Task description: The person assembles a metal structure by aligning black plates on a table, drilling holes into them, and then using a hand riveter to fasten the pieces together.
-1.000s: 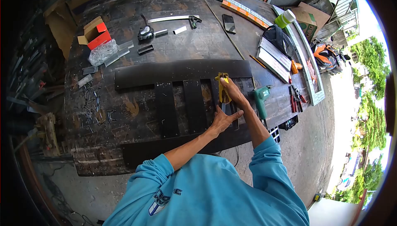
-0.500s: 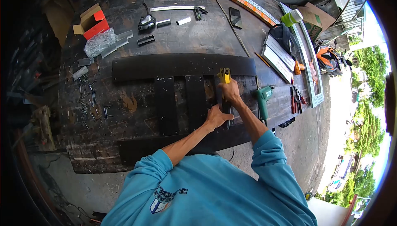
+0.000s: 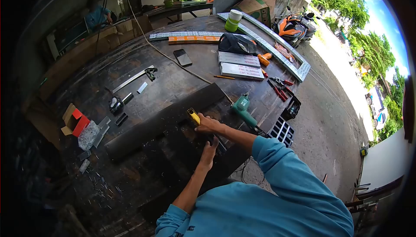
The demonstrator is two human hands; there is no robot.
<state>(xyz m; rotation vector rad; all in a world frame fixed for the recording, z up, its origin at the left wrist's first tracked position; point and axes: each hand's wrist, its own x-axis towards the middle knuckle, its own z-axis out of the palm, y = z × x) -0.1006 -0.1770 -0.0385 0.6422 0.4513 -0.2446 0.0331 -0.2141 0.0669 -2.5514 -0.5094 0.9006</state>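
My right hand is closed around a yellow hand tool, whose yellow end points up and left over the dark frame. Close below it, my left hand is closed at a dark piece near the tool; what its fingers hold is hidden. The dark slatted frame lies flat on the table under both hands, one long board at the far side and shorter slats running toward me. A green power drill rests just right of my right hand.
Red-handled pliers, a phone, white aluminium pieces and a green-white jug lie around the table. Loose rivets or screws and a red box are at left. Another person is at the back.
The view has turned and tilted up, so the table appears rotated and more background shows. Both hands stay at the frame, with the yellow tool still in my right hand.
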